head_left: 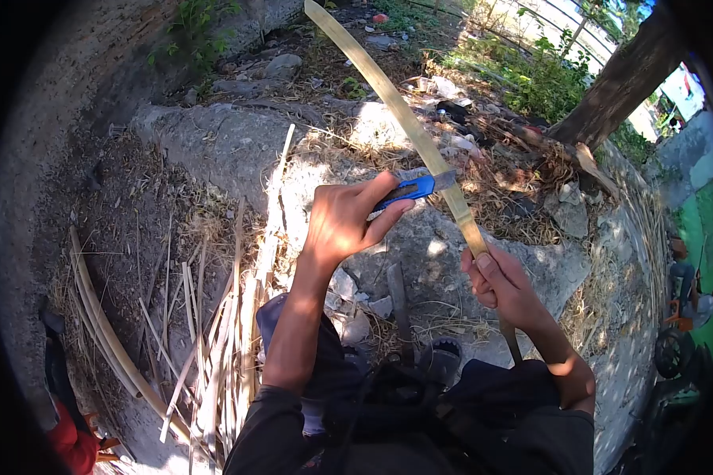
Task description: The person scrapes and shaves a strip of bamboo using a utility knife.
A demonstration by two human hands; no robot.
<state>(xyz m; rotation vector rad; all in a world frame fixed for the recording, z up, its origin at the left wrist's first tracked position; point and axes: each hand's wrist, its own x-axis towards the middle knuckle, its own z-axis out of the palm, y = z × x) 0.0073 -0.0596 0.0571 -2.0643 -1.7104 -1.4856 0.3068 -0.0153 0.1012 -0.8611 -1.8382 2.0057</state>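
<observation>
My left hand (342, 215) is closed around a blue utility knife (416, 190). The knife's blade lies against a long, flat, pale bamboo strip (388, 99), crossing it below its middle. My right hand (505, 283) grips the strip near its lower end, with the fingers wrapped round it. From there the strip slants up and to the left, bending slightly, and its far tip reaches the top of the view. Its lower tail runs past my right hand towards my lap.
Several loose bamboo strips (230, 348) lie at my left, with thicker curved pieces (103, 321) beyond. A long flat bar (399, 301) stands between my feet. Rock slabs (214, 138) and dry leaves lie ahead; a tree trunk (626, 79) leans at right. A person in red (71, 431) is at lower left.
</observation>
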